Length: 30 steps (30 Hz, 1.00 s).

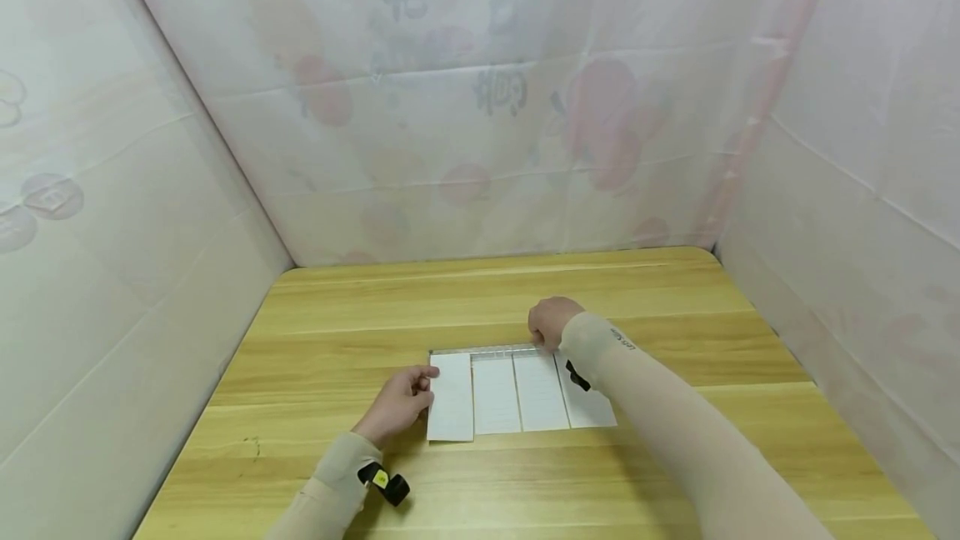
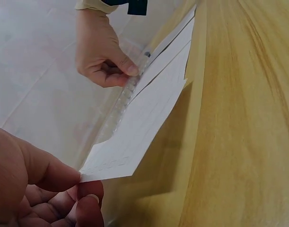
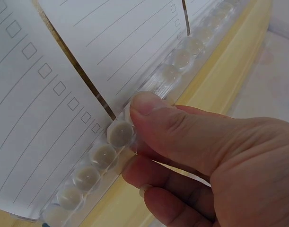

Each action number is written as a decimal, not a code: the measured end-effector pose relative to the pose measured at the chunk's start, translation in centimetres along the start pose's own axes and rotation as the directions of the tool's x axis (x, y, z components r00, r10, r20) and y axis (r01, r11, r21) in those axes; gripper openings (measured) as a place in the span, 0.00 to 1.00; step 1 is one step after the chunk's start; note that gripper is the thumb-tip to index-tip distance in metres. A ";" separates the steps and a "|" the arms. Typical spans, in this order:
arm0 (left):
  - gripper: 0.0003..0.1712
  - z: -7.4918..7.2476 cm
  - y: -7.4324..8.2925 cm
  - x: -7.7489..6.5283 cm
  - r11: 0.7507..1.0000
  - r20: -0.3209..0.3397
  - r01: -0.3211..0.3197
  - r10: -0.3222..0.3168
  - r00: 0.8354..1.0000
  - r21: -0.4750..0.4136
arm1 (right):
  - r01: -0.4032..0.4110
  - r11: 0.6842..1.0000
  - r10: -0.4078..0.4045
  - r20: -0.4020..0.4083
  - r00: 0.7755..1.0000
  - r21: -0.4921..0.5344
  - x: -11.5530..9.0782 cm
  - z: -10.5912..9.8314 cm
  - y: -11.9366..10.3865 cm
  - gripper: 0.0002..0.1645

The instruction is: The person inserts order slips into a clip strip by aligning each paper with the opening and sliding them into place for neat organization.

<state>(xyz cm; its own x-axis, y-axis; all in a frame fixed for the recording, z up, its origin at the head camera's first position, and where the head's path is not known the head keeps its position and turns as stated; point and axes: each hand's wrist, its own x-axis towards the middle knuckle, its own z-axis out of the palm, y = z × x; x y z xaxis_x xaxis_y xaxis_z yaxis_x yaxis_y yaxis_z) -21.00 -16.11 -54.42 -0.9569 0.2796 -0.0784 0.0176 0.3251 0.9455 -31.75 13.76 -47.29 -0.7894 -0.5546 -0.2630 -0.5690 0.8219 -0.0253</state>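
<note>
Several white paper slips point(image 1: 496, 397) lie side by side on the table, with lines and small checkboxes printed on them. Along their far edge runs a clear plastic strip point(image 3: 86, 178) with a row of round bumps. My left hand point(image 1: 397, 402) pinches the left edge of the leftmost slip point(image 1: 452, 402) between thumb and fingers. In the left wrist view that slip is tilted, its near edge raised off the wood. With thumb on top and fingers beneath, my right hand point(image 1: 553, 322) grips the clear strip towards its right end. My right forearm partly covers the rightmost slip point(image 1: 600, 412).
The wooden table point(image 1: 487, 298) has rounded far corners. Pale printed cloth point(image 1: 465, 148) hangs behind it and on both sides. Each wrist bears a small black camera, the left one point(image 1: 393, 486) close above the table.
</note>
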 end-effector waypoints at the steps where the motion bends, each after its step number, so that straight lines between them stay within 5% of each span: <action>1: 0.22 0.0 -0.1 0.0 1.000 0.004 -0.002 0.002 1.000 0.005 | 0.000 1.000 0.000 0.001 1.000 -0.004 0.0 0.0 0.0 0.34; 10: 0.21 0.2 -0.2 -0.3 1.000 0.015 0.001 0.000 1.000 -0.013 | -0.014 0.999 0.014 0.018 1.000 -0.030 0.3 0.3 0.5 0.24; 30: 0.20 -0.3 -0.7 -0.6 0.999 0.004 0.030 -0.031 1.000 0.028 | -0.007 1.000 0.007 0.016 1.000 0.008 0.7 0.3 0.1 0.26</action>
<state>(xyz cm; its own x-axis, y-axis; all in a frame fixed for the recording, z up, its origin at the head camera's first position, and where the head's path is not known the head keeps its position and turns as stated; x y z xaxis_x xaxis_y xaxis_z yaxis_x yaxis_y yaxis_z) -20.54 -16.76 -54.90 -0.9559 0.2728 -0.1084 -0.0035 0.3586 0.9335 -32.33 13.51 -47.75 -0.7894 -0.5470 -0.2785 -0.5618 0.8267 -0.0315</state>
